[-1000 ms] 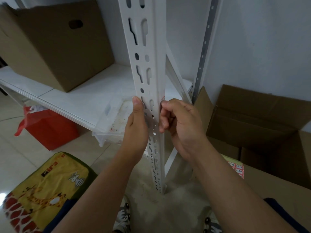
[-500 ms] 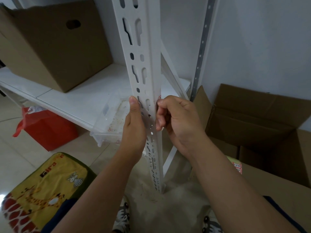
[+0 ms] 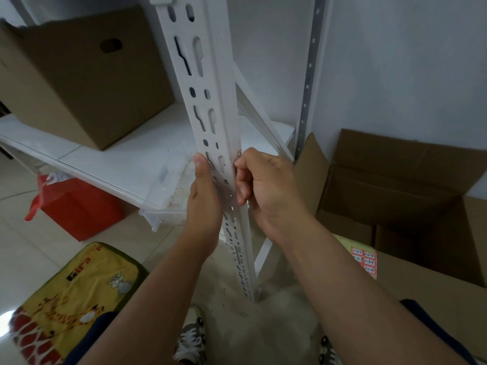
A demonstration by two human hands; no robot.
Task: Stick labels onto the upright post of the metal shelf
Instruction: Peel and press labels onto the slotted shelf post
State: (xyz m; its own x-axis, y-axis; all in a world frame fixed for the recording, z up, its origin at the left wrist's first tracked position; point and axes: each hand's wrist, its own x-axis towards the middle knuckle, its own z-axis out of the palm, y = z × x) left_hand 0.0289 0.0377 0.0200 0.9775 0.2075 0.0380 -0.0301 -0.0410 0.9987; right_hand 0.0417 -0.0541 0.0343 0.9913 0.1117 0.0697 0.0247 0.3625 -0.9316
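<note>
Matt white perforated metal post (image 3: 208, 106)

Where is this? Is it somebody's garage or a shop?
Probably a storeroom or the back room of a shop, though I can't be sure. A white metal shelf post stands by a plain wall, cardboard boxes sit on the shelf and the floor, and a sheet of numbered labels lies nearby.
</note>
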